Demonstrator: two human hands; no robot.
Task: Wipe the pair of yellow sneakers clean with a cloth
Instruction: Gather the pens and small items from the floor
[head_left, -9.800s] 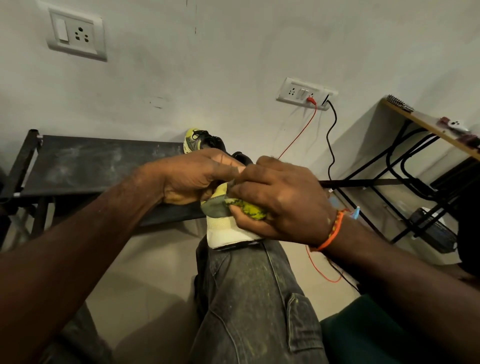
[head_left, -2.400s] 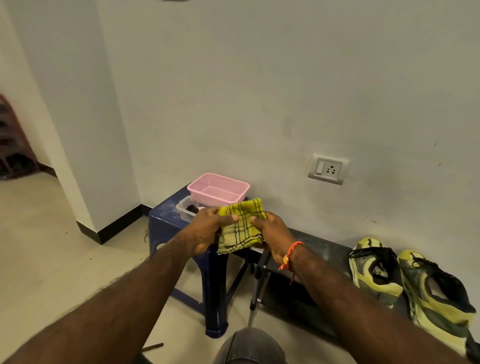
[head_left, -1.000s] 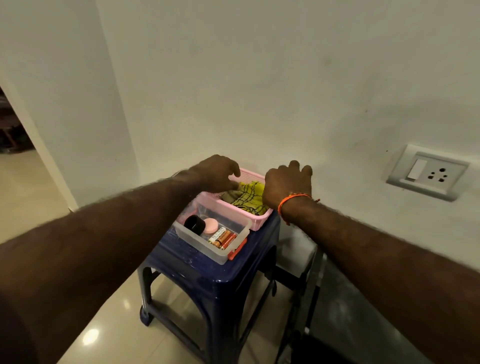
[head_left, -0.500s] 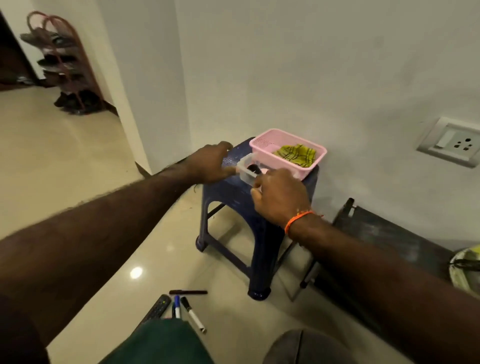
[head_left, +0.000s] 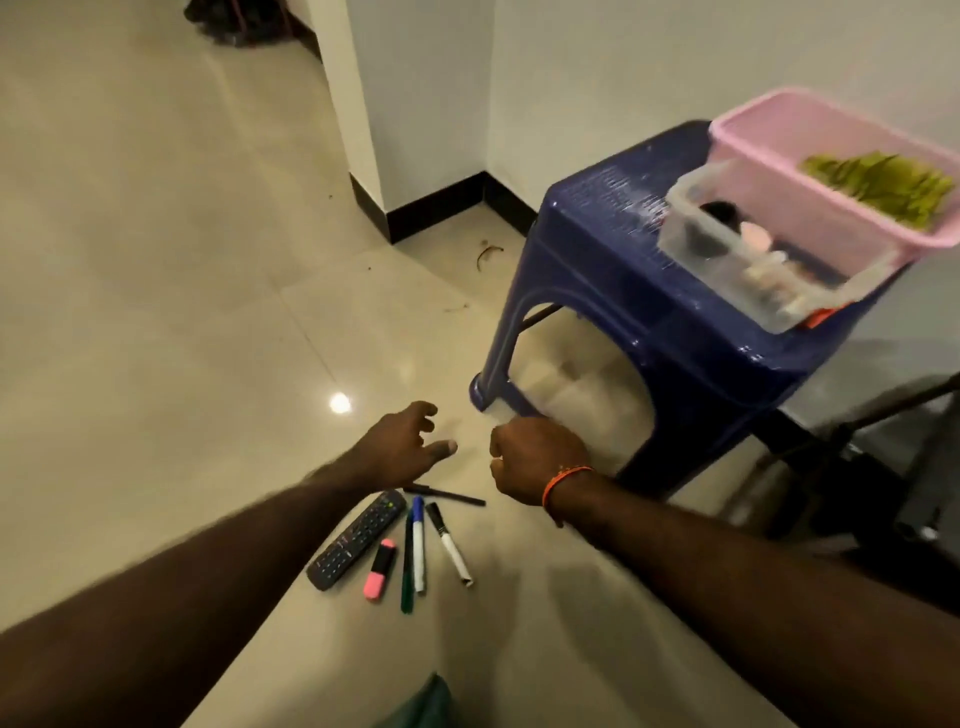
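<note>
The floor (head_left: 156, 312) is glossy tile – it mirrors a lamp. Stool (head_left: 623, 291) and pink basket (head_left: 758, 171) look like shiny plastic; the cloth (head_left: 883, 187) is woven.

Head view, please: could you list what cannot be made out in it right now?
- Sneakers: out of frame.
- Cloth in the pink basket: motion-blurred, its pattern lost.
- Clear box: contents smeared, unidentifiable.
- Right hand: fingers curled away behind the knuckles, so a grip cannot be judged.
- Dark frame: cut off by the right edge.
</note>
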